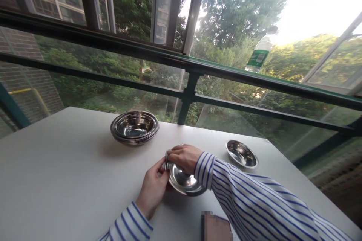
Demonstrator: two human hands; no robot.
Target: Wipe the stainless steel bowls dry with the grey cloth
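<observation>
The held bowl (184, 180) at lower centre of the frame is stainless steel, smooth and glossy with bright reflections. The stacked bowls (134, 128) at upper left and the single bowl (241, 154) at right share that polished finish. The surface (56, 165) looks smooth, matt white. The sleeves (254, 199) are blue-striped white cloth. Outside the railing, the bottle (260, 54) is clear plastic.
</observation>
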